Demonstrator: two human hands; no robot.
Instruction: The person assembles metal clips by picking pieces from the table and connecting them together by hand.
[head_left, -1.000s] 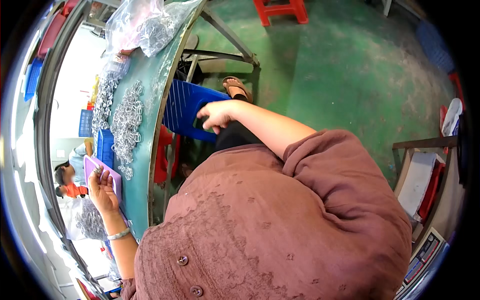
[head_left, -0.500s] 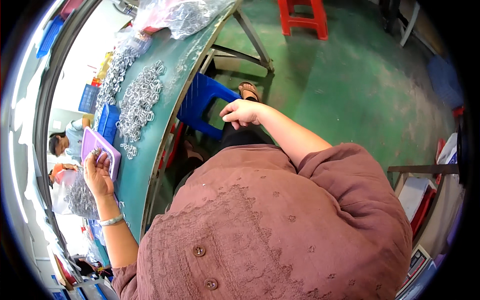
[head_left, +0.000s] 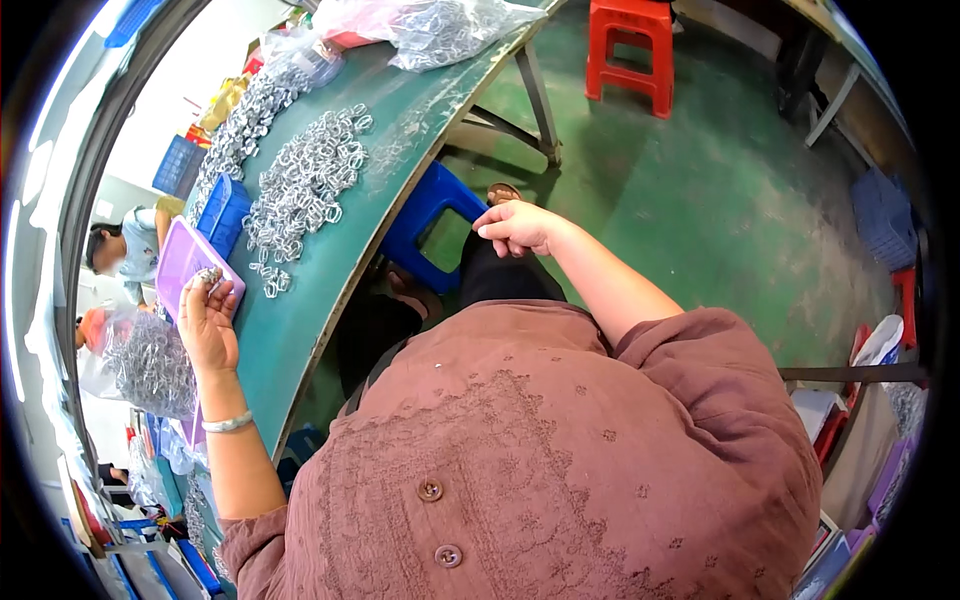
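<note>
My left hand [head_left: 208, 328] is raised at the near edge of a purple plastic tray [head_left: 184, 248], palm up. Its curled fingers hold a few small silvery metal pieces [head_left: 207, 277] at the tips. A loose pile of silvery metal loops [head_left: 310, 180] lies on the green tabletop [head_left: 385, 130] just beyond the tray. My right hand [head_left: 517, 228] hangs above my dark-trousered thigh, away from the table. Its fingers are curled with thumb and forefinger close together; whatever they may hold is hidden.
A blue basket [head_left: 220, 215] stands behind the tray, beside a second metal heap [head_left: 240, 135]. Clear bags of metal parts [head_left: 150, 360] lie near my left arm and at the table's far end [head_left: 445, 35]. A blue stool [head_left: 425, 220] and a red stool [head_left: 632, 60] stand on the floor.
The view has shifted, so the table and stools sit farther right and lower. My left hand still holds the metal pieces by the tray; my right hand keeps its curled shape.
</note>
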